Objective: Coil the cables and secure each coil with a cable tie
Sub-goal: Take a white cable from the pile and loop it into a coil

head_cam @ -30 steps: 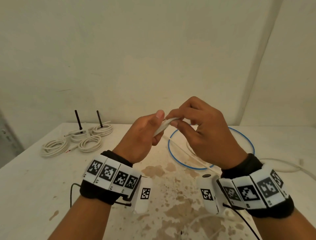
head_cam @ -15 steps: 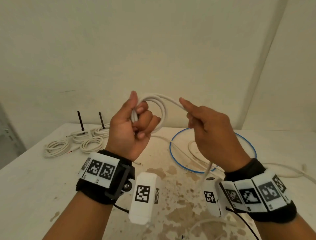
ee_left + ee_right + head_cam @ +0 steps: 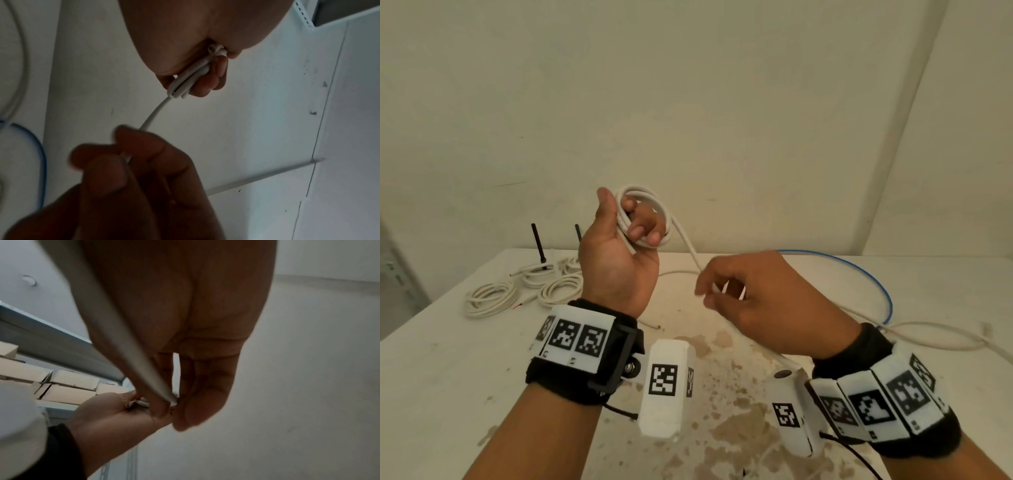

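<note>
My left hand [image 3: 626, 236] is raised above the table, palm toward me, its fingers curled round a small coil of white cable [image 3: 654, 205]. In the left wrist view the coil [image 3: 189, 81] sits pressed between palm and fingers. From the coil a white strand [image 3: 690, 251] runs down to my right hand [image 3: 717, 291], which pinches it between thumb and fingers lower and to the right. The right wrist view has the cable [image 3: 123, 340] passing under the palm to the fingertips. The rest of this cable [image 3: 928, 334] trails over the table at the right.
Several finished white coils [image 3: 524, 291] lie at the table's back left, beside two upright black cable ties [image 3: 538, 245]. A blue cable [image 3: 873, 281] loops on the table behind my right hand. A brown stain [image 3: 726, 404] marks the tabletop between my wrists.
The left hand has turned palm-up and risen with the growing coil. The right hand has dropped down and to the right along the strand, away from the left hand.
</note>
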